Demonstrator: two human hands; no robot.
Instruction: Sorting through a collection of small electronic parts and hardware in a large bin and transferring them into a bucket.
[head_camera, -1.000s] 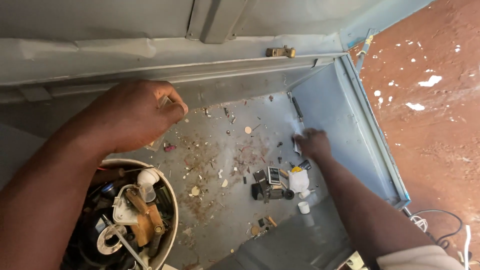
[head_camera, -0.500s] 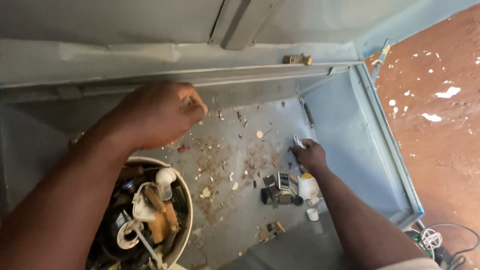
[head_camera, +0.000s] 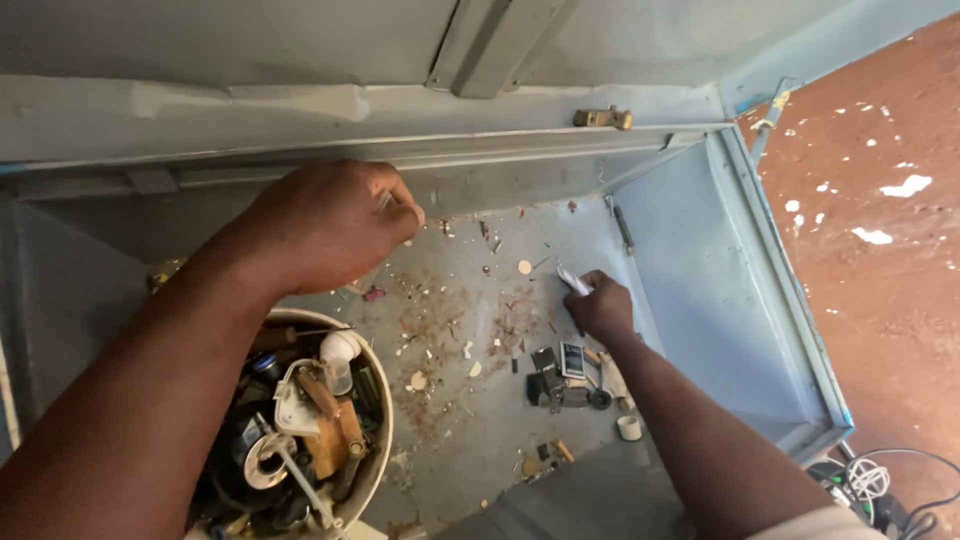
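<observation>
1. Rightward and down goes the right hand (head_camera: 600, 308) since a second ago: it sat by the box's right wall, and now its grip is closed around a small white piece (head_camera: 572, 279) that sticks out of the fist toward the upper left.
2. Left hand (head_camera: 330, 225) has barely shifted; it hangs at the box's back edge, fingers curled shut on something thin and pale that peeks out at the thumb. What that is, I cannot tell.
3. Key relation: the white piece lies well to the right of the left hand and lower, deeper in the metal box (head_camera: 700, 250). Its long axis runs on a slant, upper left to lower right, into the right palm. The right hand is plainly the nearer one; it already has it.
4. Just below the right wrist sits a cluster of small dark parts (head_camera: 565, 375) on the box floor, near but apart from the fist. A little white cap (head_camera: 628, 427) lies further down.
5. Under the left forearm stands a round white bucket (head_camera: 380, 440) crammed with fittings and pipe bits, well apart from the right hand.
6. Scraps and rusty crumbs litter the floor between the two hands.
</observation>
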